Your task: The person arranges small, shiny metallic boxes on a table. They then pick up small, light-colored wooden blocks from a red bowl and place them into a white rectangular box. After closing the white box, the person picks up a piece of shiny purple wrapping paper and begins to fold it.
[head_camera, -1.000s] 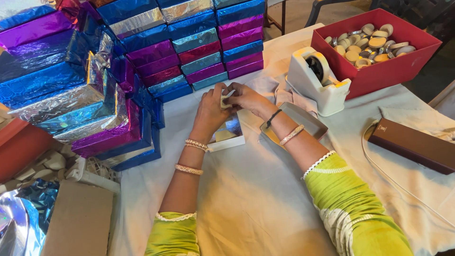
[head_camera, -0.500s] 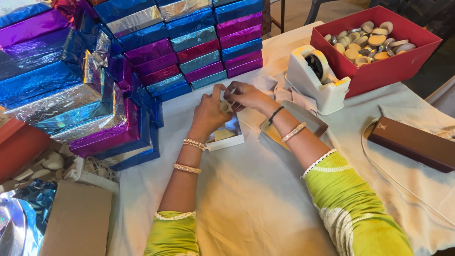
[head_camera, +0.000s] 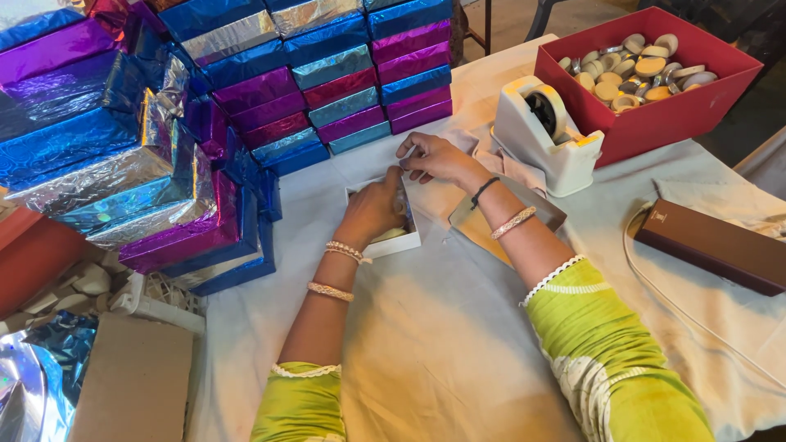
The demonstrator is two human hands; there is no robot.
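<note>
Clasping the small open white cardboard box (head_camera: 391, 240) on the cloth-covered table (head_camera: 442, 352), my left hand (head_camera: 372, 211) curls over its contents; my right hand (head_camera: 434, 157) pinches at its far edge. Beyond sit a white tape dispenser (head_camera: 544, 135) and a red box (head_camera: 655, 123) of round discs (head_camera: 634, 69).

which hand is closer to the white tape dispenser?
Right. The right hand sits just left of the tape dispenser, a short gap apart. The left hand is farther away, resting on the small white box.

glossy foil-wrapped boxes (head_camera: 327, 74), matt white tablecloth (head_camera: 426, 344), smooth plastic tape dispenser (head_camera: 544, 135)
</note>
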